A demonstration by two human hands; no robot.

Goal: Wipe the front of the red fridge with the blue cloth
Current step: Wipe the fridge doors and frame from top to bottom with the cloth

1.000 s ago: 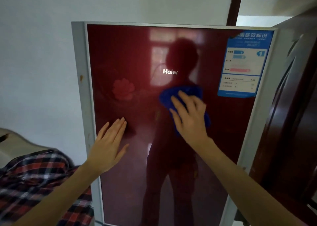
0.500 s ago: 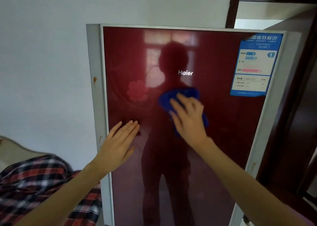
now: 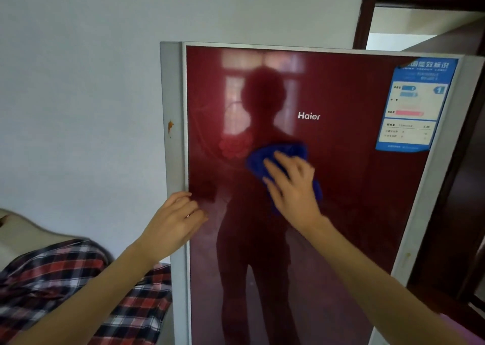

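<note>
The red fridge (image 3: 354, 192) fills the middle and right of the head view, its glossy door framed in grey and reflecting a dark figure. My right hand (image 3: 294, 187) presses the blue cloth (image 3: 262, 158) flat against the door, just below the white brand lettering. Most of the cloth is hidden under the hand; its edges stick out at the top left and lower right. My left hand (image 3: 175, 221) rests with curled fingers on the door's left edge, lower than the cloth, holding nothing.
A blue and white energy label (image 3: 414, 106) sticks to the door's upper right corner. A red plaid fabric (image 3: 78, 287) lies low at the left beside the fridge. A white wall (image 3: 78, 95) stands behind, and a dark wooden door (image 3: 462, 187) sits close on the right.
My left hand went from flat on the red panel to curled at the door's left edge. My right hand and the cloth slid left, away from the brand lettering. The view shifted left.
</note>
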